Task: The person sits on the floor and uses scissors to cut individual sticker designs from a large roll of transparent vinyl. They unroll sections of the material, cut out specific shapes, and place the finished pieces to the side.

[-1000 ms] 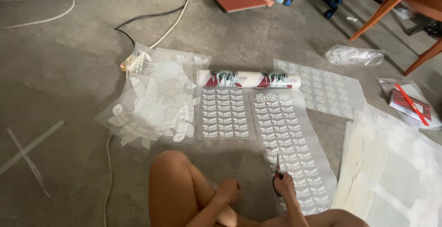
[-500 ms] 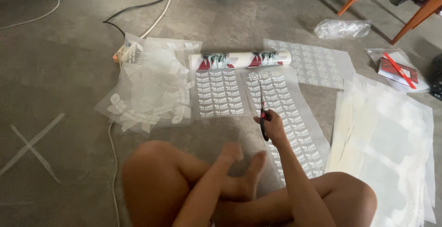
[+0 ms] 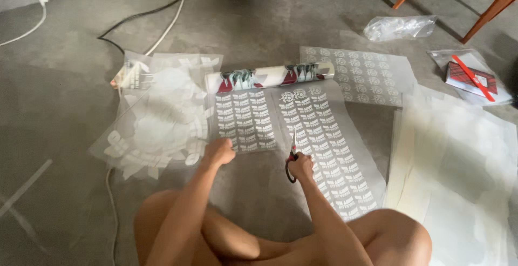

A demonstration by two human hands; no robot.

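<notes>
Scissors (image 3: 292, 155) gripped in the closed right hand (image 3: 302, 166) are cutting the printed sheet (image 3: 329, 147), its corner pinned by the fisted, empty left hand (image 3: 218, 152); next, seemingly, steady snipping between rows.

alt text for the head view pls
A person on the floor holds scissors in the right hand at a printed film sheet, the left hand pressing a smaller sheet; a patterned roll lies behind.

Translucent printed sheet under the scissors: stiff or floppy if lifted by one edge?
Probably floppy: the translucent sheet with rows of white prints lies flat and thin on the grey floor. Likely light, and it may curl back toward the red and white printed roll.
</notes>
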